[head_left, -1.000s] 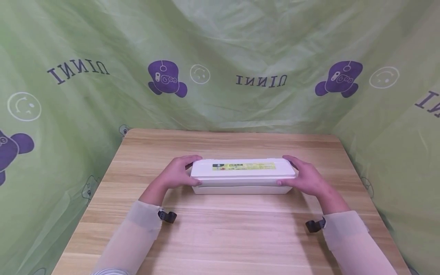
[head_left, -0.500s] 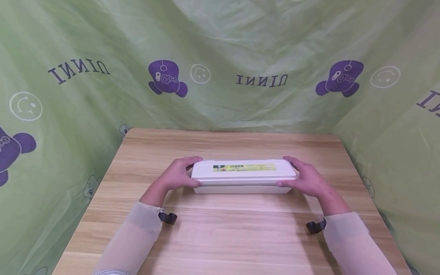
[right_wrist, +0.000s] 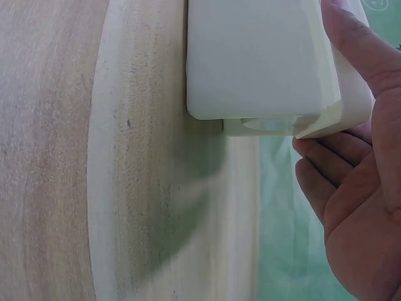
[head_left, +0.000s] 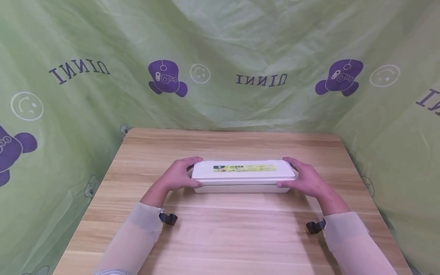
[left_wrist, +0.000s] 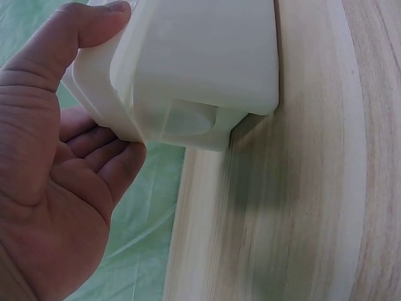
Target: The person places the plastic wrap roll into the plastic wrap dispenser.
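Note:
A long white plastic box (head_left: pixel 240 189) stands on the wooden table, its white lid (head_left: pixel 203 172) on top with a yellow-green label (head_left: pixel 245 168). My left hand (head_left: pixel 177 175) grips the lid's left end, thumb at the front edge, the other fingers round the back. At the opposite end my right hand (head_left: pixel 306 177) holds the lid the same way. In the left wrist view, the thumb presses the lid and the fingertips meet its rim, above a recess (left_wrist: pixel 188 118) in the box's end. The right wrist view has fingertips under the lid's rim (right_wrist: pixel 319 119). The box's inside is hidden.
The light wood table (head_left: pixel 233 236) stretches in front of and behind the box. A green curtain (head_left: pixel 220 107) with purple figures hangs behind the table and along both sides. Small black cameras (head_left: pixel 168 218) are fixed at both sleeve cuffs.
The lid sits very slightly lower on the box, and its front edge looks more even. Both hands keep their hold at the two ends.

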The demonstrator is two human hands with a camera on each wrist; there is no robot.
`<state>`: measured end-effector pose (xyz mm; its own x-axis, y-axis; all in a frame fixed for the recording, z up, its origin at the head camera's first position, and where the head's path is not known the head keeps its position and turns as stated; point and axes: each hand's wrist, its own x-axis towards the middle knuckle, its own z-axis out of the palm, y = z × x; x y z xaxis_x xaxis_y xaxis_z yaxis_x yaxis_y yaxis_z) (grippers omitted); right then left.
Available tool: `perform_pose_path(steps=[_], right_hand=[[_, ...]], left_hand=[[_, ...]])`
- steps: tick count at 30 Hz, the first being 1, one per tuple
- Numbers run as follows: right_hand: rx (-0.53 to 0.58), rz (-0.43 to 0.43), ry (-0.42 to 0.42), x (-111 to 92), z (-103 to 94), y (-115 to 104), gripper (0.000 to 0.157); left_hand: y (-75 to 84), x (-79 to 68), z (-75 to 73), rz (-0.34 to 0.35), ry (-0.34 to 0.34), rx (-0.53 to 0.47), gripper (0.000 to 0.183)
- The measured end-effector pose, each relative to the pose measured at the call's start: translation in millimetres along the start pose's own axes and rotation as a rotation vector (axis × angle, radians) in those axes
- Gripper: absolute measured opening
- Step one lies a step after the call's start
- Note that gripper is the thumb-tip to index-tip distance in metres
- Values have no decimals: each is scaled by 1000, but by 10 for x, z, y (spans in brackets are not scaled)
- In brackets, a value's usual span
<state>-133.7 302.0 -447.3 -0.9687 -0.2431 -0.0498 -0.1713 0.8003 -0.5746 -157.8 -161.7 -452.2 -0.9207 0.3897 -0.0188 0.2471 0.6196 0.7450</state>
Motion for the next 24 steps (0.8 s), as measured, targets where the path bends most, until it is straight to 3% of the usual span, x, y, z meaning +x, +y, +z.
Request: perform_pose_path(steps=[20, 24], right_hand=[[16, -10, 2, 2, 55, 25, 117], [28, -35, 6, -18, 71, 29, 113]], left_hand=[[-106, -60, 55, 37, -34, 14, 97], [-141, -90, 77, 71, -37, 31, 95]])
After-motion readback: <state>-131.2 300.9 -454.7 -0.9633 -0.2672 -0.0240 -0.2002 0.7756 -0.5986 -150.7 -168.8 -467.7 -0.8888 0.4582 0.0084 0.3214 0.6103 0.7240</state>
